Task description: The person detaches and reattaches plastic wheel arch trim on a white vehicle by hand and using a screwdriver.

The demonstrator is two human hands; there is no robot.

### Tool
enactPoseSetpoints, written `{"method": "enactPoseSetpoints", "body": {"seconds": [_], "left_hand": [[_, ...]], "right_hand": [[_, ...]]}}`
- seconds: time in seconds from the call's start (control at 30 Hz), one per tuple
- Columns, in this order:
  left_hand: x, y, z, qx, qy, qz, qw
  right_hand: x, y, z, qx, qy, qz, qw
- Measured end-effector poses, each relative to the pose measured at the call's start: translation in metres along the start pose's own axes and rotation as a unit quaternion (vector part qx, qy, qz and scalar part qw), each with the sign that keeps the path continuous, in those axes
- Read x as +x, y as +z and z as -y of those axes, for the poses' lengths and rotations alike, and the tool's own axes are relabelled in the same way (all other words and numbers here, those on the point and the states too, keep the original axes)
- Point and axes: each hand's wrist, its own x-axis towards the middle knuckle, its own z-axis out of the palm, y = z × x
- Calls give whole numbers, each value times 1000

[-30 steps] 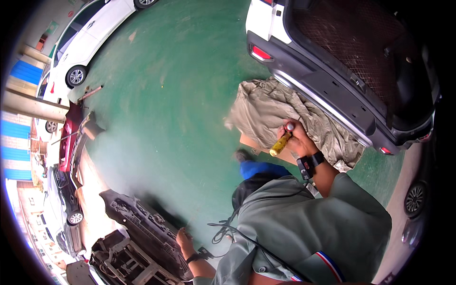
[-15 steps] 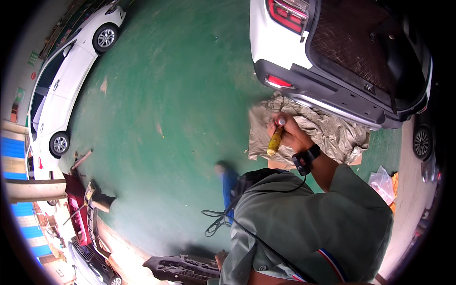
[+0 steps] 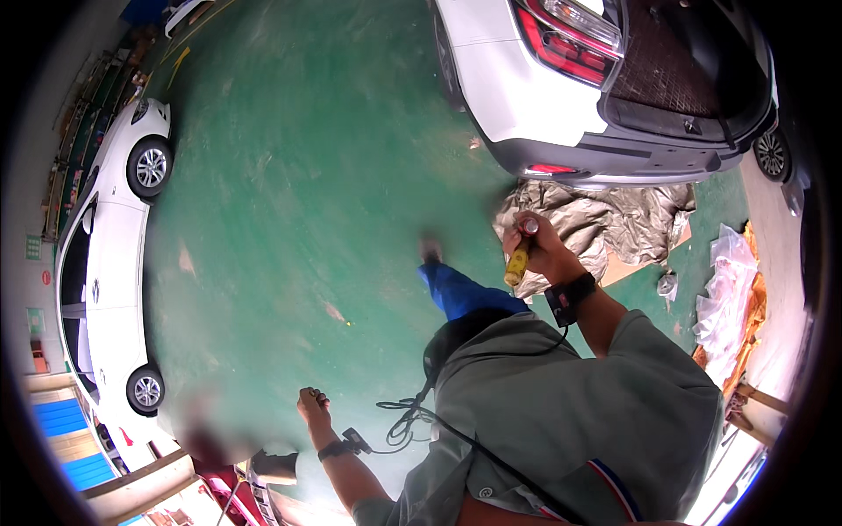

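My right hand (image 3: 548,250) is closed round a yellow-handled tool (image 3: 517,268), its handle pointing down toward me. A red thing with a round pale end (image 3: 528,226) sits in the same grip, and I cannot tell whether it belongs to the tool. Both are held above a crumpled beige-grey sheet (image 3: 649,210) on the floor below the white car's rear bumper (image 3: 649,162). My left hand (image 3: 312,404) is out to the left over the green floor, fingers curled round something small and dark that I cannot make out.
A white car (image 3: 526,79) with an open boot stands ahead right; another white car (image 3: 118,280) is at the left. Clear plastic and orange material (image 3: 726,289) lie at the right. A loose cable (image 3: 405,421) loops beside my body. Red car parts (image 3: 219,486) are at lower left.
My left hand has swung forward into fuller view. My body has turned and stepped, shifting the white car and sheet in the picture. My right hand keeps its hold on the yellow-handled tool.
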Motion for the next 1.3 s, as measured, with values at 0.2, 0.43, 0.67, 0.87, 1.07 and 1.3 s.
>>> {"method": "enactPoseSetpoints", "body": {"seconds": [0.2,0.43,0.67,0.87,1.07,1.3], "left_hand": [[57,43,-87,28,-93,42,994],[142,31,-153,16,-213,41,976],[267,120,-311,454,62,318,830],[427,307,-515,208,-192,77,956],[451,571,-662,393,35,171,903],[325,800,-669,524,146,378,749]], "right_hand": [[122,82,14,60,-56,-7,997],[227,211,29,35,-59,-30,997],[302,234,69,165,-130,-44,977],[368,241,77,277,-243,-89,926],[388,231,62,382,-317,-154,854],[429,202,10,456,-350,-208,791]]}}
